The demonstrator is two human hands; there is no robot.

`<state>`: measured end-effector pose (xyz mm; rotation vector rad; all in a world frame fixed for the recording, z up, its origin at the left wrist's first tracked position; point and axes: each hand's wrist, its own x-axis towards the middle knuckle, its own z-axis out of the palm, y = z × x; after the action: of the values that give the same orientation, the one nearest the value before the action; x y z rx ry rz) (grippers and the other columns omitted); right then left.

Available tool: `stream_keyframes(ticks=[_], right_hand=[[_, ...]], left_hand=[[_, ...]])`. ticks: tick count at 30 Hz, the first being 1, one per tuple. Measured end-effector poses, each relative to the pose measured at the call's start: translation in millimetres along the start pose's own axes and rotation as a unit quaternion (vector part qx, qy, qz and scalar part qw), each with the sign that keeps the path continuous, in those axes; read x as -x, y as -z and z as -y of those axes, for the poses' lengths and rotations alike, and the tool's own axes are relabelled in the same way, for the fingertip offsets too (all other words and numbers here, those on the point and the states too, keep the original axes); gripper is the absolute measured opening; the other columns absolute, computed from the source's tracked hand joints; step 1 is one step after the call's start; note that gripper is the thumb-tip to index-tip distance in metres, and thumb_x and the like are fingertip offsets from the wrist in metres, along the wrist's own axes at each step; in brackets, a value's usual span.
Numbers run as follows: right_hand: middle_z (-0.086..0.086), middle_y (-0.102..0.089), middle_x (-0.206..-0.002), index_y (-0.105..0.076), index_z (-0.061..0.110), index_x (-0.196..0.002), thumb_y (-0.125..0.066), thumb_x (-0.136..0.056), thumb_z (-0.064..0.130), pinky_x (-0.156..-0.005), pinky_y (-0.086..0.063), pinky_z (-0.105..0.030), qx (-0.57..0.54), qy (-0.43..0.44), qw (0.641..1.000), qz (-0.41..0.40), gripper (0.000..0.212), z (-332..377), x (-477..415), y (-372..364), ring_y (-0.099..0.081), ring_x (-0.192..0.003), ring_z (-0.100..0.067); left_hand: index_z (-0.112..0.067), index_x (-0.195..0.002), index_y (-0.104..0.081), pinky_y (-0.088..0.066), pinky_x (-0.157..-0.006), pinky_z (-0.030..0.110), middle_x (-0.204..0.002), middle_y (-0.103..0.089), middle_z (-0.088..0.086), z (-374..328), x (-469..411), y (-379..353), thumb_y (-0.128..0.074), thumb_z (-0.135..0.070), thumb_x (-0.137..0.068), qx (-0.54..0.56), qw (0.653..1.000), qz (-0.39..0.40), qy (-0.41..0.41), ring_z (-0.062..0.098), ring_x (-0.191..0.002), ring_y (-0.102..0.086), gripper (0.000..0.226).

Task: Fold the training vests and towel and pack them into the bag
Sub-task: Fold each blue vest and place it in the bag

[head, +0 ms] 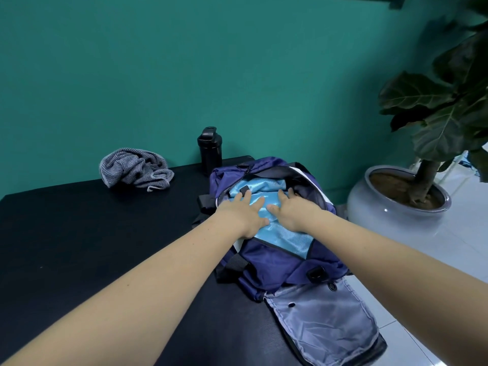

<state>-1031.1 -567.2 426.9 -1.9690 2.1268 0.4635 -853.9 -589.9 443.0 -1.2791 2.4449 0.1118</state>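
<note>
A navy blue bag (274, 262) lies open on the black table (79, 233), its grey-lined flap (324, 320) hanging open toward me. Light blue vest fabric (285, 236) fills the bag's opening. My left hand (243, 212) lies flat on the vest with straight fingers, pressing it down. My right hand (290, 210) presses beside it, fingers spread toward the bag's far end. A crumpled grey striped towel (134, 167) sits at the table's far edge, well left of the bag.
A black bottle (210, 150) stands upright just behind the bag against the teal wall. A large potted plant in a pale round pot (369, 204) stands on the tiled floor to the right, beyond the table's right edge.
</note>
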Motion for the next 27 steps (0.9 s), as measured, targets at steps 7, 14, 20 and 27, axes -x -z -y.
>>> stream_keyframes(ticks=[7, 14, 20, 27], right_hand=[[-0.016, -0.005, -0.177, -0.012, 0.005, -0.168, -0.017, -0.114, 0.049, -0.132, -0.009, -0.044, -0.045, -0.005, 0.976, -0.212, 0.07, 56, 63, 21, -0.005, -0.164, -0.029], [-0.015, -0.036, -0.169, -0.045, 0.009, -0.158, -0.035, -0.107, 0.044, -0.129, -0.026, -0.046, -0.126, 0.139, 0.9, -0.394, 0.063, 171, 92, -13, -0.027, -0.159, -0.031], [-0.014, -0.046, -0.163, -0.052, 0.013, -0.155, -0.034, -0.106, 0.049, -0.125, -0.035, -0.047, -0.152, 0.144, 0.936, -0.283, 0.063, 252, 59, -81, -0.038, -0.155, -0.03], [-0.006, -0.008, -0.178, -0.017, 0.021, -0.17, -0.017, -0.11, 0.056, -0.133, -0.004, -0.045, -0.132, 0.151, 0.955, -0.218, 0.07, 273, 24, -104, -0.003, -0.165, -0.021]], left_hand=[[-0.021, -0.138, -0.062, -0.045, -0.108, 0.04, -0.139, -0.058, -0.002, 32, 40, -5, -0.048, -0.039, -0.107, 0.11, 0.954, -0.272, -0.054, 0.021, -0.137, -0.047, 0.038], [-0.031, -0.142, -0.06, -0.048, -0.105, 0.033, -0.137, -0.063, -0.008, 110, 108, -71, -0.062, -0.029, -0.1, 0.343, 0.894, -0.284, 0.049, 0.014, -0.12, -0.062, 0.042], [-0.03, -0.141, -0.059, -0.048, -0.106, 0.033, -0.138, -0.062, -0.003, 196, 117, -130, -0.068, -0.035, -0.099, 0.307, 0.913, -0.213, 0.161, 0.017, -0.128, -0.059, 0.043], [-0.032, -0.146, -0.053, -0.049, -0.109, 0.043, -0.152, -0.047, -0.001, 279, 63, -131, -0.069, -0.038, -0.094, 0.264, 0.921, -0.21, 0.197, 0.024, -0.131, -0.057, 0.054]])
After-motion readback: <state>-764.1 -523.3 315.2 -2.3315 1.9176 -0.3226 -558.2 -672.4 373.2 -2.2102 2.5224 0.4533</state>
